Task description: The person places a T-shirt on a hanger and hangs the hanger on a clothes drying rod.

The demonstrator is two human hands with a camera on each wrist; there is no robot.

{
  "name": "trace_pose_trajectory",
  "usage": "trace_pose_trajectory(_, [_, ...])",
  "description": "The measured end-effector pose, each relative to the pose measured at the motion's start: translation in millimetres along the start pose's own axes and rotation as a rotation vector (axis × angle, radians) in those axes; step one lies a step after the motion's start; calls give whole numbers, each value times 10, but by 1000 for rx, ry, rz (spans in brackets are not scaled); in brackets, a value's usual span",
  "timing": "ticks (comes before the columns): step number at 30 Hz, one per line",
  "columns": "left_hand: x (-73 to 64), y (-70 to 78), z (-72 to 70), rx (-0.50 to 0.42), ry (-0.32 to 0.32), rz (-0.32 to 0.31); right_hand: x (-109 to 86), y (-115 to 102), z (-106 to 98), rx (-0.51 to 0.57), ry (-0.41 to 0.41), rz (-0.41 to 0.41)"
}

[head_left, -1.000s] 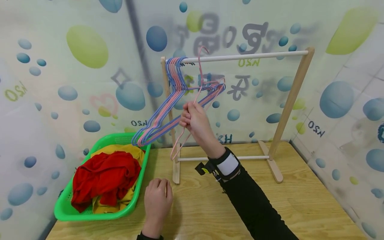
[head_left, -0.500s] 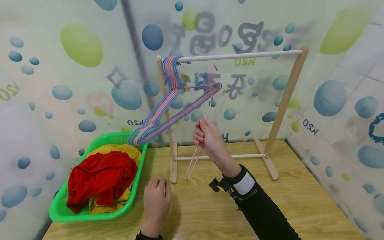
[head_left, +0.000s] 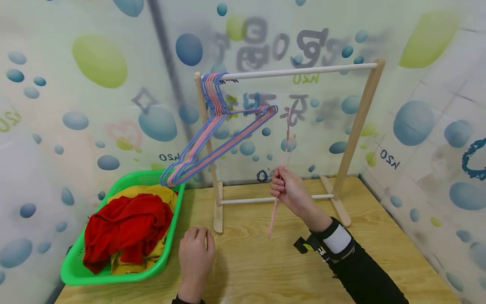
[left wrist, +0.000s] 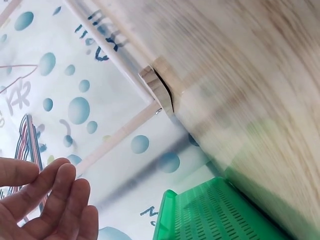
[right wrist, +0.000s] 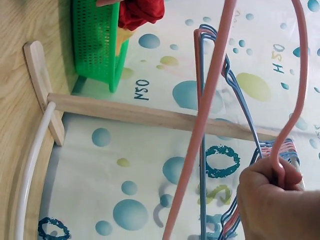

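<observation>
My right hand (head_left: 292,190) grips a pink clothes hanger (head_left: 272,219) by its side, in front of the rack and below its top rod. Seen nearly edge-on from the head, the hanger looms large in the right wrist view, its pink wire (right wrist: 200,125) crossing the picture. Several blue and pink hangers (head_left: 206,131) hang bunched at the left end of the white rod (head_left: 300,72). Over the table's near side, just right of the green basket (head_left: 171,249), my left hand (head_left: 196,257) holds nothing. Its fingers (left wrist: 62,187) are loosely bent.
The basket contains red cloth (head_left: 129,228) and yellow cloth (head_left: 152,192). Wooden posts (head_left: 358,126) carry the rack, and its feet (head_left: 218,215) stand on the wooden table (head_left: 258,266). A patterned wall (head_left: 133,50) rises behind; the lower white bar (head_left: 243,200) joins the posts.
My right hand has moved right and down with the pink hanger, whose hook has dropped from above the rod to below it. The hanger has turned edge-on. My left hand stays put.
</observation>
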State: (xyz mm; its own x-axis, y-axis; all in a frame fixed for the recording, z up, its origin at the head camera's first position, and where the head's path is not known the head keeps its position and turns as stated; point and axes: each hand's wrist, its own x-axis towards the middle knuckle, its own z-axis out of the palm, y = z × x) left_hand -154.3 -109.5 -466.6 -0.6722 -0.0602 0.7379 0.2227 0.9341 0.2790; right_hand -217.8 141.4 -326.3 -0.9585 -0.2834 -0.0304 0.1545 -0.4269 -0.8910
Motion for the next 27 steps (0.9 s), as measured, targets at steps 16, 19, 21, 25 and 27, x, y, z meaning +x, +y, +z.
trace_pose_trajectory(16, [3, -22, -126, 12, 44, -33, -110, -28, -389, -91, -41, 163])
trace_pose_trajectory(19, [28, -46, -189, 1, 64, -32, -154, -32, -447, -125, -42, 165])
trace_pose_trajectory(21, [46, -61, -234, -9, 66, -38, -188, -38, -490, -151, -47, 164])
trace_pose_trajectory(25, [88, -95, -321, -16, 57, -54, -263, -53, -580, -207, -52, 158])
trace_pose_trajectory(27, [110, -122, -356, -16, 50, -57, -300, -58, -621, -245, -47, 149])
